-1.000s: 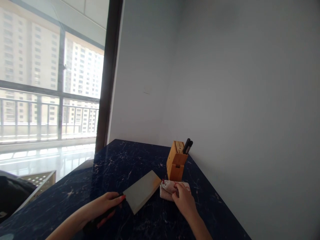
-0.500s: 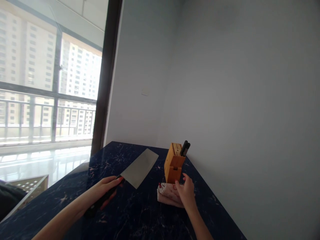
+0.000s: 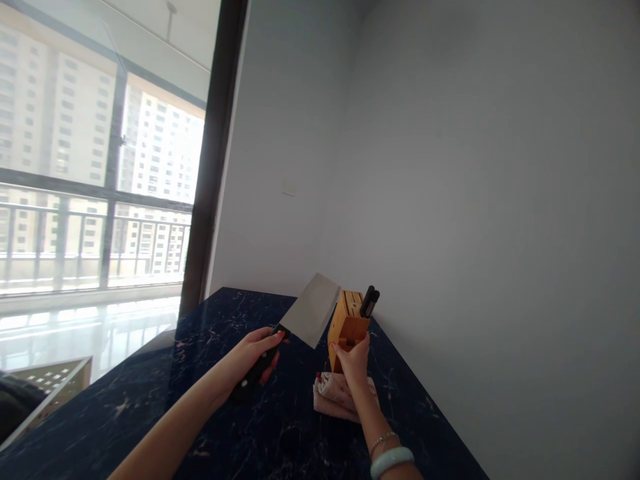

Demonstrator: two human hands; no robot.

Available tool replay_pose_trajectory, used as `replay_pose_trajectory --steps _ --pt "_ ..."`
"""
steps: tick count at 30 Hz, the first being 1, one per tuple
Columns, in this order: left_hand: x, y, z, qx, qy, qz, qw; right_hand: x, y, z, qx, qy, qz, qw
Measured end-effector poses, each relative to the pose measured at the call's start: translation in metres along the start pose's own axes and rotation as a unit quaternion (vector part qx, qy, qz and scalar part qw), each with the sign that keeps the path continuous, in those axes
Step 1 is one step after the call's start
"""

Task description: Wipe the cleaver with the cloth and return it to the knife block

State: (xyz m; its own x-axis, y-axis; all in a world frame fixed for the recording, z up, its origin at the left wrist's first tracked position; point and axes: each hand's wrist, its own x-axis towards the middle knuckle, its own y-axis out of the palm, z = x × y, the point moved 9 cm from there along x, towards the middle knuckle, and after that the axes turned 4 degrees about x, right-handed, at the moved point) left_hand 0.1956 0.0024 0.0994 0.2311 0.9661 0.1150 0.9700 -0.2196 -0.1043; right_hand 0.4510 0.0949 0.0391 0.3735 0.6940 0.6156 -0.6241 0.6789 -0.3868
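My left hand [image 3: 257, 357] is closed round the black handle of a cleaver [image 3: 313, 308]. Its broad blade points up and away, with the far corner close to the knife block's left side; I cannot tell whether they touch. The wooden knife block [image 3: 344, 327] stands upright with two black handles [image 3: 370, 301] sticking out of its top. My right hand [image 3: 354, 357] grips the block's near face, thumb on the left and fingers on the right. Under my right wrist, in front of the block, lies a folded pink-and-white cloth [image 3: 333, 397].
The dark blue marbled table [image 3: 260, 440] runs to a grey wall [image 3: 450, 233] at the back and right. A large window [image 3: 100, 187] is on the left. A perforated, pale-framed piece [image 3: 65, 387] stands at the table's left side.
My left hand has moved the cleaver up and right, towards the knife block. My right hand has gone from above the cloth to the block and taken hold of it.
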Motion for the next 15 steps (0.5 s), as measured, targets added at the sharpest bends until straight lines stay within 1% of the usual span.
replay_pose_trajectory --steps 3,7,12,15 --pt "0.009 0.009 -0.009 -0.025 0.021 0.012 0.999 -0.004 0.003 -0.008 0.011 0.029 -0.007 1.000" --pt "0.023 0.016 -0.016 -0.003 0.011 0.015 1.000 -0.006 0.006 -0.013 0.018 0.048 -0.013 0.999" --pt "0.031 0.018 -0.022 0.014 0.000 0.023 1.000 -0.008 0.005 -0.014 0.016 0.053 0.004 0.998" --pt "0.028 0.016 -0.034 0.029 -0.009 0.031 0.999 -0.009 0.004 -0.014 0.013 0.051 0.015 0.999"
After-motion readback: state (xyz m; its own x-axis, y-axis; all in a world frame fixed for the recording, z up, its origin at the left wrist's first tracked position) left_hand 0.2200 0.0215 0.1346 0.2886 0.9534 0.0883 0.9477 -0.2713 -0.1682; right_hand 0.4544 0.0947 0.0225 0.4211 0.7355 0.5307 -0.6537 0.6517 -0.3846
